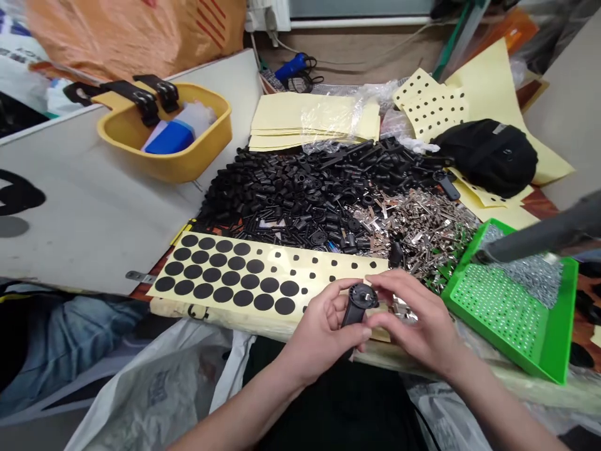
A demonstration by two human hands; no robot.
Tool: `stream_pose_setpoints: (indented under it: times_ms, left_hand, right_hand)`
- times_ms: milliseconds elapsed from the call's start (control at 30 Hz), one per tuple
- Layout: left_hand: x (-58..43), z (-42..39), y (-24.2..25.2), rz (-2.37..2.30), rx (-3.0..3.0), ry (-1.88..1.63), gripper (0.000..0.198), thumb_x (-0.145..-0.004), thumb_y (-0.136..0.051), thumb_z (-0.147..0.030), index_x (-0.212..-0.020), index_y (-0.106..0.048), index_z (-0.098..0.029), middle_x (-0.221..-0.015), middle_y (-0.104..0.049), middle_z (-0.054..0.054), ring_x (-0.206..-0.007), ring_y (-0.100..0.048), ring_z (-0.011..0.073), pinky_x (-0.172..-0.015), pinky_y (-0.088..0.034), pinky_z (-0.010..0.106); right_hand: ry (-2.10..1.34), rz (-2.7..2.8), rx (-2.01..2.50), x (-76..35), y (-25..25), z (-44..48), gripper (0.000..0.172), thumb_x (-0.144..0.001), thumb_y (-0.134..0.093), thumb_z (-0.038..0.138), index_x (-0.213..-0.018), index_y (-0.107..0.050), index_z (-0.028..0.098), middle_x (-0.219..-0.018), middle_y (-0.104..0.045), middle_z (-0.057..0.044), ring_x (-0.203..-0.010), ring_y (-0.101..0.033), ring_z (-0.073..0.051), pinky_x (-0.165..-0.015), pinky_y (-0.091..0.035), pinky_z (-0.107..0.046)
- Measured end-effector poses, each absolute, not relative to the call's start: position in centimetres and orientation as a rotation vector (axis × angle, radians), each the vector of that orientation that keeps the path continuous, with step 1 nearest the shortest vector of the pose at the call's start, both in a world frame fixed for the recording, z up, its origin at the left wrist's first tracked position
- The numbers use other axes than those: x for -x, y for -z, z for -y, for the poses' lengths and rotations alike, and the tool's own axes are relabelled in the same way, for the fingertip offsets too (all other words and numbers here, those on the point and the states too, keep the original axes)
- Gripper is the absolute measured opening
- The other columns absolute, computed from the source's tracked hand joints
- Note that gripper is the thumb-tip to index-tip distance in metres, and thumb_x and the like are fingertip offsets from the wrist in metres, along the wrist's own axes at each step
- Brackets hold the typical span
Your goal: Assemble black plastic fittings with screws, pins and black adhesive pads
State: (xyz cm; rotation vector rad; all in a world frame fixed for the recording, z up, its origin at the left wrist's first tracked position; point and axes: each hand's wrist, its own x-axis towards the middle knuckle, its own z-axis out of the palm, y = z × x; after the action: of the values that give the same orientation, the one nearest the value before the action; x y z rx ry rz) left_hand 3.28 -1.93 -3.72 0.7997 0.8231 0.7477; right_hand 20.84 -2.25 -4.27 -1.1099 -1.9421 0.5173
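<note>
My left hand (323,329) is closed around the handle of a black plastic part with a round, hollow head (362,297). A small bright metal bit shows inside that head. My right hand (417,322) has its thumb and forefinger at the head's right side, gripping its rim. Behind the hands lies a yellow sheet of round black stickers (230,279), with many spots peeled off on its right half. A heap of small metal strips (422,225) lies just beyond my right hand, beside a large pile of black plastic parts (300,181).
A green tray (558,338) of small screws stands at the right, under a dark grey bar (544,232). A yellow bin (206,150) hangs on the left white panel. Yellow sheets (282,119) and a black cloth bundle (488,156) lie at the back.
</note>
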Motion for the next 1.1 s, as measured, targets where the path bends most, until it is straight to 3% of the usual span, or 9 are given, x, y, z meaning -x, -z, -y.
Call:
stream_pose_setpoints:
  times_ms: [133,233,367,533,667,833,1000,1100]
  left_hand:
    - [-3.4,2.0,4.0,-0.835,-0.758,-0.838,0.058,-0.066,-0.073,-0.01,-0.118,-0.049,-0.018,-0.088,-0.061,0.002,-0.073,-0.057,0.0118,-0.057,-0.048,0.019]
    - [-3.2,2.2,3.9,-0.762,-0.721,-0.849,0.049,-0.07,-0.075,-0.023,-0.112,-0.05,-0.016,-0.089,-0.062,0.004,-0.074,-0.059,0.0139,-0.063,-0.052,0.026]
    - [-2.5,2.5,4.1,-0.77,-0.653,-0.812,0.043,-0.075,-0.072,-0.04,-0.103,-0.05,-0.016,-0.073,-0.061,0.001,-0.058,-0.057,0.0115,-0.061,-0.051,0.029]
    - [-1.3,2.8,4.9,-0.772,-0.607,-0.821,0.052,-0.068,-0.078,-0.036,-0.109,-0.054,-0.014,-0.075,-0.062,0.001,-0.064,-0.057,0.0121,-0.066,-0.05,0.028]
    - [0.0,2.8,5.4,-0.772,-0.635,-0.864,0.047,-0.073,-0.073,-0.034,-0.113,-0.058,-0.014,-0.079,-0.065,0.004,-0.069,-0.06,0.014,-0.072,-0.05,0.031]
    - [3.8,1.3,5.1,-0.903,-0.617,-1.033,0.048,-0.081,-0.065,-0.039,-0.119,-0.054,-0.013,-0.079,-0.068,0.007,-0.072,-0.063,0.0186,-0.075,-0.051,0.036]
    - [7.0,-0.4,4.6,-1.026,-0.645,-1.173,0.042,-0.082,-0.063,-0.036,-0.117,-0.051,-0.017,-0.076,-0.062,0.002,-0.073,-0.06,0.0165,-0.072,-0.051,0.032]
    - [7.4,-0.8,4.7,-1.029,-0.706,-1.156,0.049,-0.077,-0.069,-0.031,-0.12,-0.049,-0.019,-0.077,-0.059,-0.001,-0.07,-0.061,0.0143,-0.074,-0.05,0.031]
  right_hand:
    - [-1.004,1.379,1.302,-19.4,5.7,3.0,0.026,-0.083,-0.065,0.038,-0.101,-0.069,0.021,-0.082,-0.071,-0.006,-0.066,-0.067,-0.016,-0.06,-0.057,-0.026]
    - [-1.137,1.174,1.343,-18.6,6.1,3.4,0.022,-0.08,-0.067,0.039,-0.092,-0.073,0.022,-0.081,-0.075,-0.005,-0.067,-0.069,-0.016,-0.062,-0.058,-0.024]
    - [-1.096,1.279,1.377,-18.3,5.8,3.8,0.017,-0.079,-0.068,0.035,-0.088,-0.076,0.023,-0.086,-0.076,-0.007,-0.074,-0.072,-0.019,-0.068,-0.059,-0.024]
    - [-0.942,1.553,1.332,-17.4,5.7,3.5,0.015,-0.082,-0.065,0.028,-0.091,-0.076,0.026,-0.09,-0.076,-0.006,-0.079,-0.073,-0.019,-0.067,-0.059,-0.023]
    - [-0.954,1.613,1.333,-16.4,5.3,2.5,0.016,-0.082,-0.063,0.03,-0.091,-0.076,0.026,-0.088,-0.076,-0.006,-0.08,-0.073,-0.019,-0.067,-0.059,-0.024]
    - [-0.983,1.509,1.553,-17.2,4.6,0.7,0.028,-0.078,-0.063,0.041,-0.089,-0.075,0.019,-0.077,-0.076,-0.008,-0.066,-0.072,-0.02,-0.059,-0.059,-0.029]
    - [-0.758,1.659,1.787,-17.5,5.5,-0.1,0.029,-0.073,-0.062,0.045,-0.08,-0.074,0.019,-0.083,-0.076,-0.009,-0.069,-0.071,-0.023,-0.064,-0.058,-0.035]
    - [-0.634,1.752,1.841,-17.3,5.8,-0.2,0.028,-0.074,-0.06,0.043,-0.081,-0.074,0.021,-0.083,-0.076,-0.007,-0.069,-0.071,-0.023,-0.067,-0.058,-0.035]
